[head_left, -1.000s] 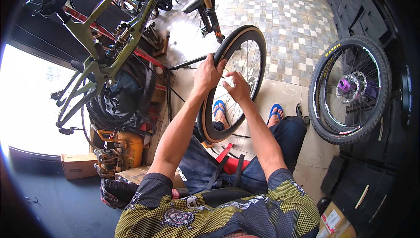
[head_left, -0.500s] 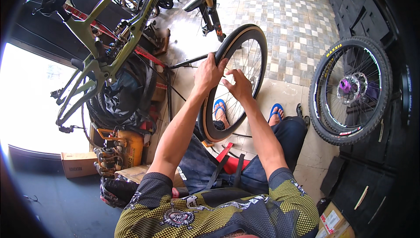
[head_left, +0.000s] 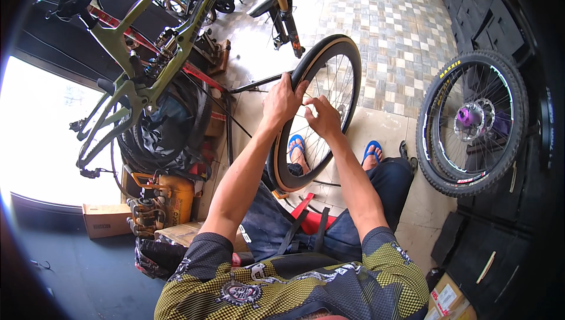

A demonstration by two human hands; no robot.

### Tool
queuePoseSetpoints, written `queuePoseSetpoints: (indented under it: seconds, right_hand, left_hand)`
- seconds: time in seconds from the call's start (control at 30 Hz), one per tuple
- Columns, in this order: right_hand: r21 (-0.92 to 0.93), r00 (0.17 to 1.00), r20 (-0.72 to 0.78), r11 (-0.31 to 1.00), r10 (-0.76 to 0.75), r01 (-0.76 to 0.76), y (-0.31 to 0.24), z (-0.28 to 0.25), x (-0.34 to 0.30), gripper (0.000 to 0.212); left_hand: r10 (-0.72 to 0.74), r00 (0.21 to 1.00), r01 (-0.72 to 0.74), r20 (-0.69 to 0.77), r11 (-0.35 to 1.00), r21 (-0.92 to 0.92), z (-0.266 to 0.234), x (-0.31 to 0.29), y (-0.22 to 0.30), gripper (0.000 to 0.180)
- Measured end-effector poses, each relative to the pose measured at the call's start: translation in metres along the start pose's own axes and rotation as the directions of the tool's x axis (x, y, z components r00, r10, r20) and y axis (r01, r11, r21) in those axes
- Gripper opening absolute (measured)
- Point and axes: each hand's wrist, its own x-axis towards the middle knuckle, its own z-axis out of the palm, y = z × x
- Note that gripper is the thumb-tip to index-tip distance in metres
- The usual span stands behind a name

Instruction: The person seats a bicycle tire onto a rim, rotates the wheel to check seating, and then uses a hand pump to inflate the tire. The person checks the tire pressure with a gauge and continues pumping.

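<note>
A bicycle wheel [head_left: 354, 87] with a deep black rim and a tan-edged tyre stands upright and tilted between my legs. My left hand [head_left: 283, 103] is wrapped around its left side, thumb over the rim and fingers behind the tyre. Inside the rim, my right hand [head_left: 323, 119] is closed in a pinch, thumb and forefinger curled together close to my left thumb and in front of the spokes. Whatever lies between those fingertips is too small to make out.
A green bicycle frame [head_left: 194, 30] hangs at upper left, its fork [head_left: 282, 11] just beyond the wheel. Two knobby-tyred wheels [head_left: 425, 137] lean against dark cabinets at right. A yellow compressor [head_left: 176, 200] and a cardboard box [head_left: 107, 220] sit at lower left.
My right thumb and forefinger have drawn closer together, and the hand has shifted slightly. My left hand keeps its hold; the wheel has barely moved.
</note>
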Motion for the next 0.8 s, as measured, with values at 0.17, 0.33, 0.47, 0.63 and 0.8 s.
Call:
queuePoseSetpoints:
  seconds: [0.17,0.33,0.47,0.63,0.8]
  right_hand:
    - [0.038,1.000,0.013,0.999,0.028,-0.028,-0.0073,-0.0048,0.0023,0.022]
    - [-0.019,1.000,0.024,1.000,-0.010,0.010,-0.0020,-0.0045,0.0011,0.025]
    - [0.029,0.993,0.084,0.996,0.081,-0.083,-0.0072,-0.0074,0.0033,0.024]
    - [-0.022,0.999,0.029,1.000,0.018,-0.018,-0.0023,-0.0052,-0.0004,0.026]
    - [0.026,0.994,0.071,0.996,0.083,-0.085,-0.0058,-0.0073,0.0009,0.024]
  left_hand:
    - [-0.006,1.000,0.006,0.010,1.000,-0.012,0.0013,0.0001,-0.0006,0.055]
    - [-0.004,1.000,0.004,0.014,1.000,-0.004,0.0014,0.0003,0.0000,0.055]
    - [-0.010,1.000,0.010,0.019,1.000,0.000,0.0016,-0.0004,0.0007,0.056]
    - [-0.005,1.000,0.004,0.012,1.000,0.008,0.0013,-0.0018,0.0021,0.057]
    - [0.005,1.000,-0.005,0.003,1.000,-0.001,0.0009,-0.0042,0.0035,0.057]
